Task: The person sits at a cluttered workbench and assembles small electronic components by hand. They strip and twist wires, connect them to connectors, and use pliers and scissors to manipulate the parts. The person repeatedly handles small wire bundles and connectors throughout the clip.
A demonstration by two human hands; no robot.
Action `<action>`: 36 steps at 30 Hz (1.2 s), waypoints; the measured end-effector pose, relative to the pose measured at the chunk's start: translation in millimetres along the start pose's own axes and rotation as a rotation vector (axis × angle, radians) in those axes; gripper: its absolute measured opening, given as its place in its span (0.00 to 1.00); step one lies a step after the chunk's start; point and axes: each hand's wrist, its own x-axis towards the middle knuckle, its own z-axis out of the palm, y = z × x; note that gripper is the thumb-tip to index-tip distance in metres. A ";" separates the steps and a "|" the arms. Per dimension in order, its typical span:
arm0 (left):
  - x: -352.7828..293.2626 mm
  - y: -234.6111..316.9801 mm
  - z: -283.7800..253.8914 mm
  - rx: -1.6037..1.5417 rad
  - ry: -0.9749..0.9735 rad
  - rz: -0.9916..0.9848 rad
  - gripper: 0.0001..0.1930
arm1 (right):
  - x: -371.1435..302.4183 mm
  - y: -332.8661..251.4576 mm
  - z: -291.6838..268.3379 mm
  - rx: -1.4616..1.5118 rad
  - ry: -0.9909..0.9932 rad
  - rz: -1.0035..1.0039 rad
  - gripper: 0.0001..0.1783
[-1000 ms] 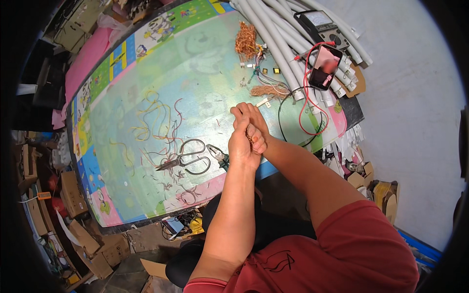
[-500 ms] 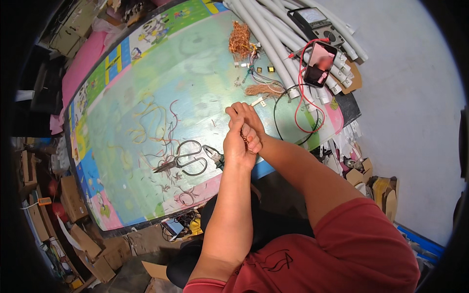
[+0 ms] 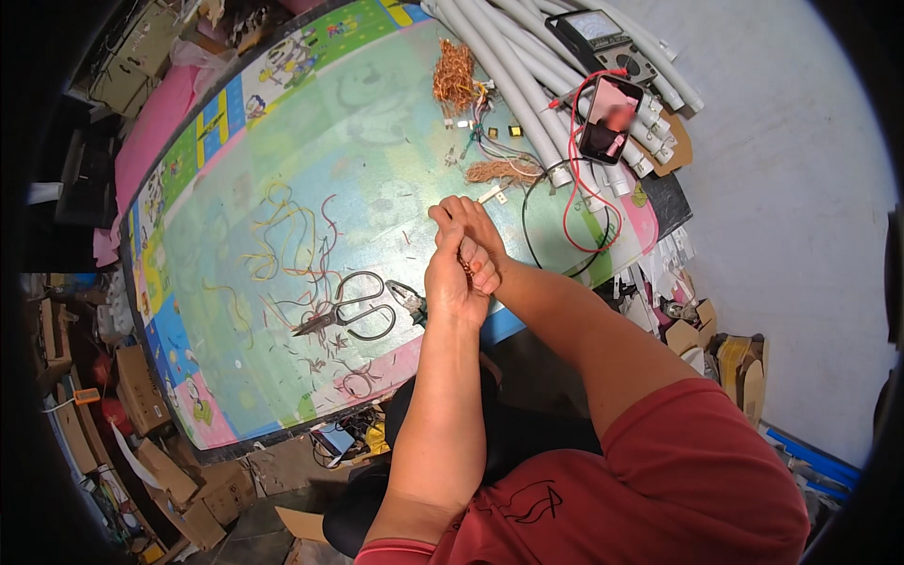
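Observation:
My left hand [image 3: 450,282] is closed, its fingers curled round a small bundle of copper wire [image 3: 466,267] that shows between them. Pressed against its far side is my right hand [image 3: 478,226], with fingers bent; whatever it holds is hidden. Both hands are above the near part of the table. Just left of them lie combination pliers [image 3: 407,297], partly behind my left forearm. Black-handled scissors [image 3: 353,311] rest further left, beside thin red and yellow wire scraps [image 3: 287,235].
Tangled copper wire [image 3: 456,75] and a brown strand bundle [image 3: 499,170] lie at the far side. Grey pipes [image 3: 513,89] carry an analog multimeter [image 3: 603,42] and a phone [image 3: 612,118]. Red and black leads [image 3: 568,212] loop right of my hands. Cardboard boxes [image 3: 141,386] stand lower left.
The whole view has shifted slightly. My hands keep nearly the same clasped pose, and the things on the table have not visibly moved.

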 end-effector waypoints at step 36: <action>0.8 0.9 -3.4 -0.008 -0.025 -0.007 0.25 | 0.6 -2.3 -4.6 0.039 -0.025 0.018 0.14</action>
